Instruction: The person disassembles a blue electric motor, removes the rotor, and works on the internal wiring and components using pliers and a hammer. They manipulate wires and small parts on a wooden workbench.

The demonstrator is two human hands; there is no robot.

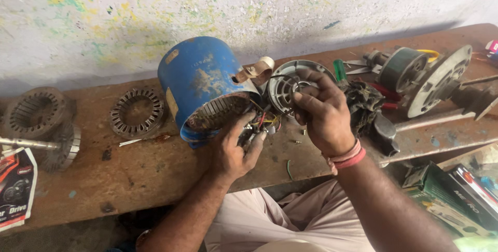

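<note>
Wires [267,121] pinched by left hand [236,151] at blue motor housing [202,88] rim; right hand [321,112] grips grey end cover [288,83].

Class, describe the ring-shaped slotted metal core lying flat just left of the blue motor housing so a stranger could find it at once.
Start at the long wooden bench under the paint-splashed wall. Find the blue motor housing lying on its side; immediately left lies the ring-shaped core. Unlike the thicker core further left, it is a thin flat ring with an open centre and slots around its inner edge.
</note>
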